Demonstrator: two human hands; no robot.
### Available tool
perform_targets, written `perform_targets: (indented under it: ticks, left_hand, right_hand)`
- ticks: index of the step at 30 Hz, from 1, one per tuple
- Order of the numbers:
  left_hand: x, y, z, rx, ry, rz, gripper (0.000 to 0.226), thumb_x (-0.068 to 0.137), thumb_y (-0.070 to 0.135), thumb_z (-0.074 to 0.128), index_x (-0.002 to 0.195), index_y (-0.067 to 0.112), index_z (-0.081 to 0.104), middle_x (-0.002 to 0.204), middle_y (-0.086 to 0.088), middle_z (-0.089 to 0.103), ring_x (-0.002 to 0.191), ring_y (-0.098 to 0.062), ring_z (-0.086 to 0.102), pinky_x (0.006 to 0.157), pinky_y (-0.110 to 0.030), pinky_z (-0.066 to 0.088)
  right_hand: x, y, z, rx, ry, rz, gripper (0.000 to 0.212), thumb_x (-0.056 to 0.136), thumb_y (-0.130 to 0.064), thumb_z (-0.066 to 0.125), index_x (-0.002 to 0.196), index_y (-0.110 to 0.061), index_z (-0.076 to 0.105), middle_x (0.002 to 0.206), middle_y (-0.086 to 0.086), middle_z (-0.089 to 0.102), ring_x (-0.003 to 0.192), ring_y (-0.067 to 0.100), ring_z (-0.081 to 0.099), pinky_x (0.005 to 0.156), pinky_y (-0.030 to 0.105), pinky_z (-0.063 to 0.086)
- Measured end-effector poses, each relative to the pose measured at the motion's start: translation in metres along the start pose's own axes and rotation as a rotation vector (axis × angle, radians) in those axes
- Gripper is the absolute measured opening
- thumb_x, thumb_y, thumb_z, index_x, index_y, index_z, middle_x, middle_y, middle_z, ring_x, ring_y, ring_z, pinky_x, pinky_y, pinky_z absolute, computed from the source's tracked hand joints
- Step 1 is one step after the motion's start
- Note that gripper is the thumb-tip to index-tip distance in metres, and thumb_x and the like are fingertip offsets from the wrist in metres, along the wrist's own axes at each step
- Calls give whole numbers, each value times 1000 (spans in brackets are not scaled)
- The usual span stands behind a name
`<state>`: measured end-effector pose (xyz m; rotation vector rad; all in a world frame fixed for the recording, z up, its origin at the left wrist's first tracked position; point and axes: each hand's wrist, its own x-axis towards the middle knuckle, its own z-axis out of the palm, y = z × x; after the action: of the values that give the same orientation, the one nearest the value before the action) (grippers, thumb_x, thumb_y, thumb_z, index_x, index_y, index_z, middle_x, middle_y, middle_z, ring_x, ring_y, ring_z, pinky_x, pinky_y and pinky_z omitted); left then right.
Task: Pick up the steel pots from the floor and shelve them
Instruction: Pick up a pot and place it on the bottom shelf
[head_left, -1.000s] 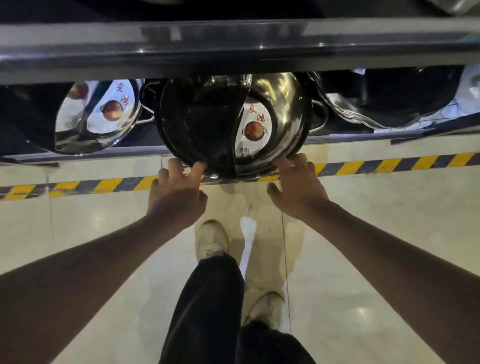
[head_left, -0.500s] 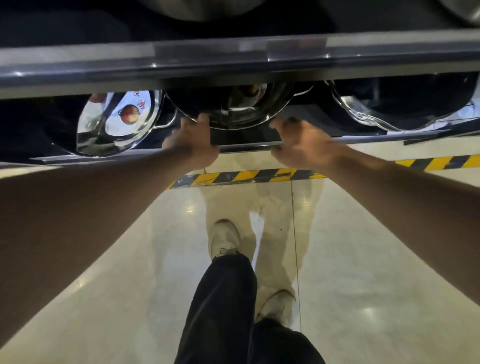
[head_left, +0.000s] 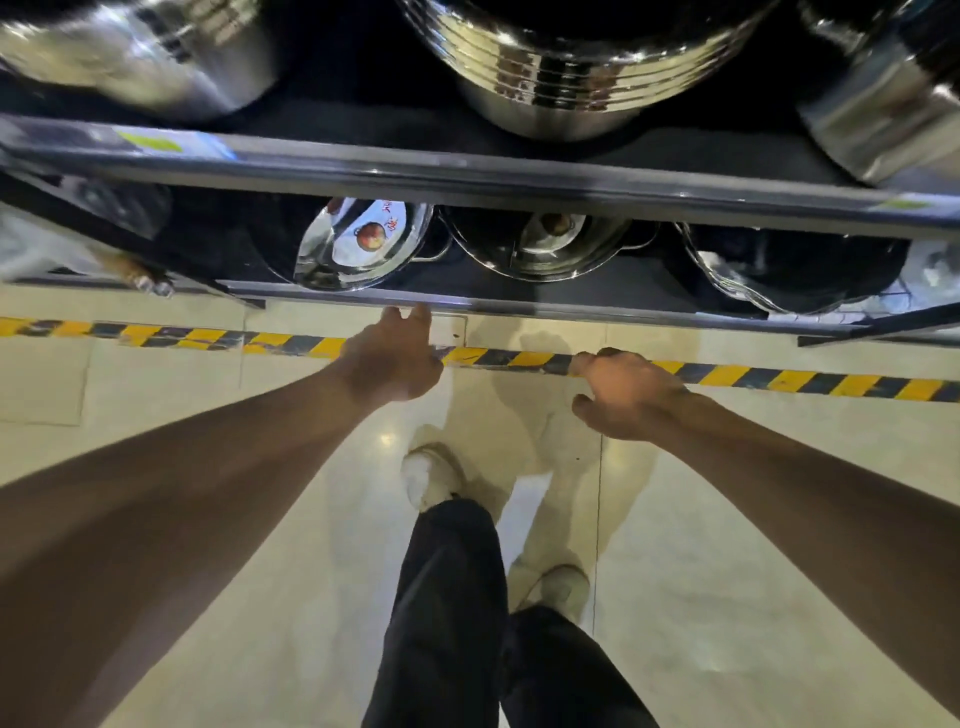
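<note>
**Pot on the low shelf, both hands empty**

The left hand (head_left: 389, 358) hangs in front of the lower shelf (head_left: 597, 312), fingers loosely spread with the tips at its front lip, holding nothing. The right hand (head_left: 626, 395) is further from the shelf, over the striped tape (head_left: 779, 378) on the floor (head_left: 753, 519), fingers half curled and likewise empty.

The middle pot (head_left: 540, 247) sits on the lower shelf between a left pot (head_left: 363, 247) and a right pot (head_left: 789, 270), close to the left one's handle. It looks well back from the lip, so the placing step seems done.

To finish well, judge that the pot rests flat and clear of its neighbours, then go for the next pot. None lies on the visible floor, so look elsewhere.

The left pot carries a round sticker (head_left: 370, 236) showing a red pot, with red characters beside it, too blurred to read. Large steel pots (head_left: 582, 62) fill the upper shelf; a green tag (head_left: 150, 141) on its edge is unreadable.
</note>
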<state>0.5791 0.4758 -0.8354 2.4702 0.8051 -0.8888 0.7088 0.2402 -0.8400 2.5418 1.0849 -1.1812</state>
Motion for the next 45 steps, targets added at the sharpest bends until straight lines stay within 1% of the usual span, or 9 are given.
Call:
perform_targets:
  ticks: [5,12,21,24,27,30,32,38,45]
  left_hand:
    - [-1,-67,-9,27,-35,-59,47,89,30,53,132,17,41,123,-14,49,106,-38,57,79,-44,49]
    - [82,-191,-5,134,-62,-145,56,88,30,59,139,16,40,132,-18,46,111,-40,55,88,-49,52]
    - [194,-279,-5,288,124,-41,75,83,27,66,147,18,30,151,-19,28,131,-48,37,98,-58,43]
    - [214,-294,2,341,65,-10,84,84,29,66,154,23,21,167,-8,2,147,-46,15,107,-61,33]
    - [208,-297,17,410,38,7,86,77,26,67,150,22,22,166,-10,-4,139,-49,26,99,-57,40]
    - [193,-297,34,414,79,11,89,74,23,70,148,24,21,162,-13,5,133,-45,30,98,-54,41]
    - [188,-298,40,384,94,24,91,77,24,69,150,26,15,161,-14,6,139,-44,22,104,-55,37]
    - [174,-301,44,355,116,26,102,84,23,64,153,35,-9,164,-17,-13,149,-49,1,114,-58,28]
    - [174,-295,49,475,16,78,108,90,18,57,146,42,-33,158,-23,-31,148,-53,-8,115,-57,24]
  right_hand:
    - [19,-59,-1,-31,-10,-21,49,95,-37,48,142,-24,44,130,9,54,120,32,52,78,37,41]
    - [127,-150,24,20,0,-82,38,92,-35,51,128,-23,50,122,9,56,106,31,52,72,35,39]
    - [255,-228,48,149,193,10,75,92,-37,56,155,-18,21,139,12,34,127,35,34,82,44,45]
    - [271,-240,58,182,310,64,67,88,-35,61,144,-11,33,128,11,32,123,31,35,79,43,50]
    - [272,-238,64,162,382,38,67,85,-30,64,140,-4,37,135,15,34,132,32,33,85,44,54]
    - [276,-232,56,161,248,27,89,85,-25,64,157,-4,16,165,16,8,153,35,7,115,47,36]
    - [281,-229,42,124,172,31,96,87,-24,63,161,-7,3,169,10,-6,155,34,-4,118,51,30]
    - [274,-249,34,60,223,4,85,84,-28,65,154,-8,20,164,14,10,150,37,10,104,53,45]
    - [280,-266,52,-18,64,-39,96,87,-37,66,157,-1,11,165,20,0,152,42,-15,122,53,21]
